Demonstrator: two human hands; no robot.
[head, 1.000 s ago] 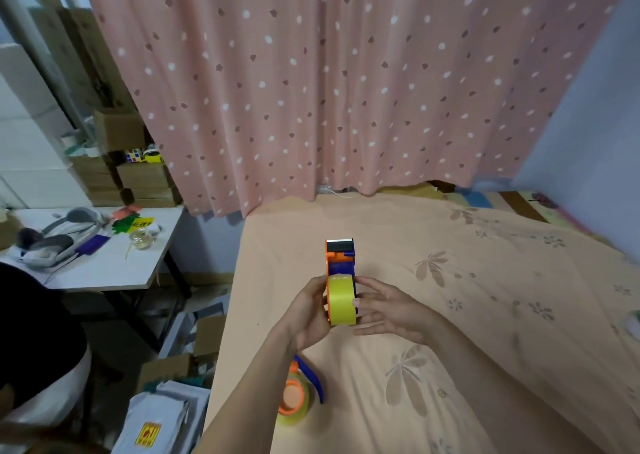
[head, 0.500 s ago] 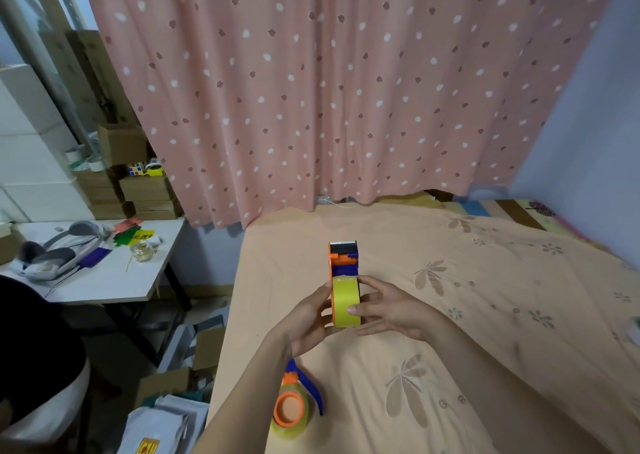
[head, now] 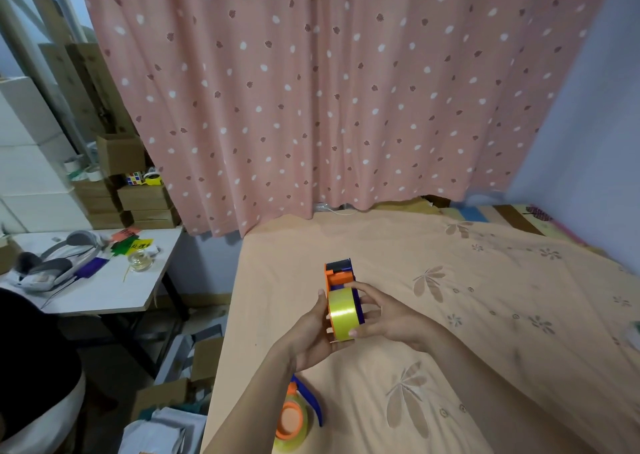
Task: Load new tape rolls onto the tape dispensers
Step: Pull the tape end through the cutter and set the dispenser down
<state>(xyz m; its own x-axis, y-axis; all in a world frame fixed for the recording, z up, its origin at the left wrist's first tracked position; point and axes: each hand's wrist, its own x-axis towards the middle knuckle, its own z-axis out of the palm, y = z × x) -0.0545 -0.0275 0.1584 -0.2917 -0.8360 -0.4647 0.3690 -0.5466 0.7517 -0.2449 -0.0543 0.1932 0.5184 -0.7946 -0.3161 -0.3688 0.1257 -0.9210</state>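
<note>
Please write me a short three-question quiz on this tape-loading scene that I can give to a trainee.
1. True or false: the yellow tape roll is lying flat on the bed, untouched.
2. Which hand is on which side of the orange and blue dispenser that carries the roll?
3. Multiple choice: where is the second dispenser? A) on the white table B) on the bed, under the left forearm C) on the cardboard boxes

Key
1. False: both hands hold it in the dispenser above the bed.
2. The left hand is on its left side, the right hand on its right.
3. B
</note>
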